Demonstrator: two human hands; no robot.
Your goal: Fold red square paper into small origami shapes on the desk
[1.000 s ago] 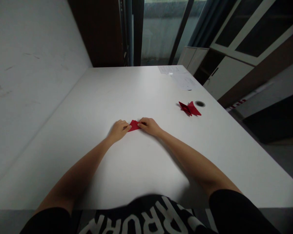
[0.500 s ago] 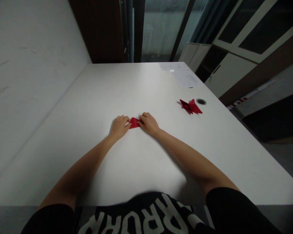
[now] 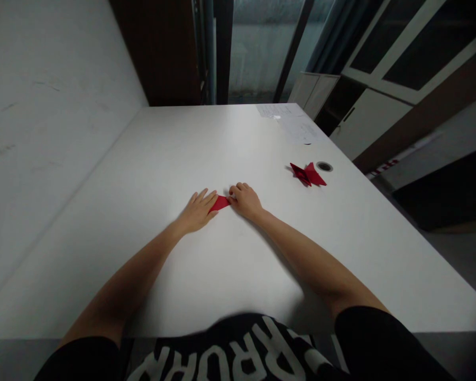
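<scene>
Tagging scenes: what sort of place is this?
Probably an office or workroom: a large white table, paper sheets at its far right corner, and a white cabinet beyond.

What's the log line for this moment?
left hand: spread on red paper; right hand: at paper's right end; folded red shape: farther right

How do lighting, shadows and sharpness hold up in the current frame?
Head view: dim overall, soft sheen on the white table; head view: blurry shadow under the right forearm; head view: red piece too small to show fine creases, far papers' writing illegible.
</scene>
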